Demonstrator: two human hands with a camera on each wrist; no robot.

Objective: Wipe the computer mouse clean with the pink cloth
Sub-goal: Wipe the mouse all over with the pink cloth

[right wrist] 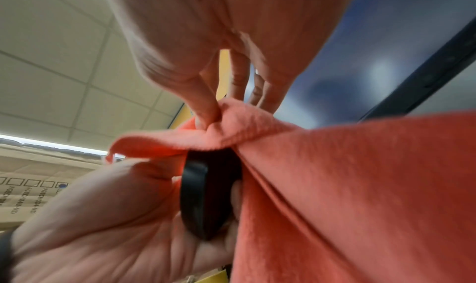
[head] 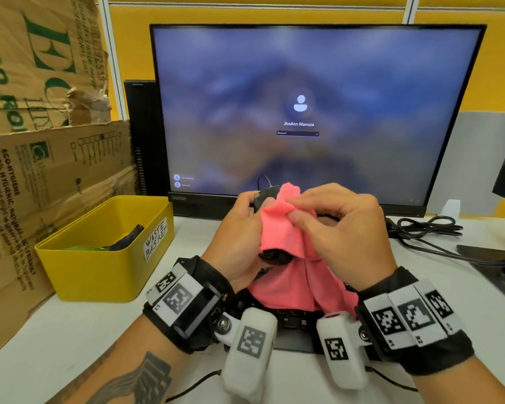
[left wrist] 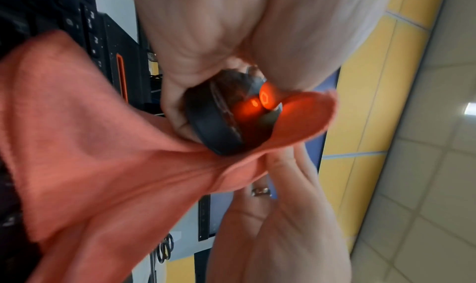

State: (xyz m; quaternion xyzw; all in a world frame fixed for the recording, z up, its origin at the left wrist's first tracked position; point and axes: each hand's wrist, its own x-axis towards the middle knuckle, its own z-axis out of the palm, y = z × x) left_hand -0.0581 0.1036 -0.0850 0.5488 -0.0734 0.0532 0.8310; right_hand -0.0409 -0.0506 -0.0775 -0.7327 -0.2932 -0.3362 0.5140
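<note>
Frame centre, head view: left hand (head: 239, 234) grips the black computer mouse (head: 264, 196) raised off the desk before the monitor (head: 318, 83); pink cloth (head: 286, 231) drapes it, pinched by right hand (head: 341, 225).

- One computer mouse (head: 270, 196), black, at frame centre.
- One pink cloth (head: 289, 258), draped over it.
- Two hands: the left hand (head: 236, 240) and the right hand (head: 341, 228).
- One lit monitor (head: 312, 112), upper centre.
- One yellow bin (head: 99, 258), lower left, labelled "WASTE BASKET".
- One black keyboard (head: 292, 322) on the counter (head: 449, 287).
- Two cardboard boxes: upper box (head: 41, 53) and lower box (head: 27, 199), at left.
- One coil of black cables (head: 429, 225), at right.
</note>
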